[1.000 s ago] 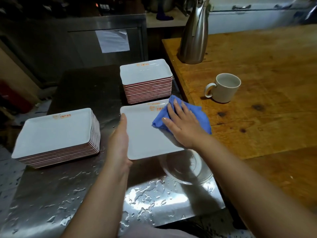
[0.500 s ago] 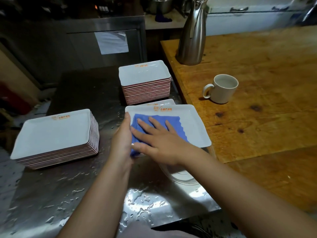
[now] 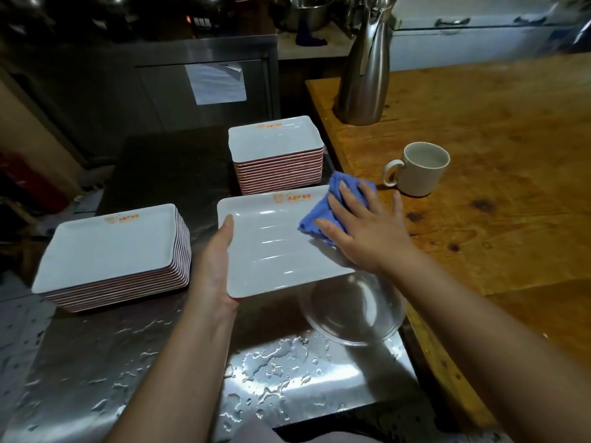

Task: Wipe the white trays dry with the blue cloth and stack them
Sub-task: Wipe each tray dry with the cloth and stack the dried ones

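White tray (image 3: 271, 247) sits held above the wet steel bench (image 3: 287, 378), its left edge gripped by the left hand (image 3: 214, 263). The right hand (image 3: 364, 231), fingers spread flat, presses the blue cloth (image 3: 323, 209) onto the tray's right end. Behind the tray stands one stack of trays (image 3: 275, 151); to its left, a second stack (image 3: 112, 251). A clear glass bowl (image 3: 351, 311) lies just below the tray's near right corner. Right of the tray, a wooden bench (image 3: 495, 155) carries a cream mug (image 3: 419, 169) and a steel jug (image 3: 364, 68). Dark steel cabinets (image 3: 192, 78) fill the room behind.
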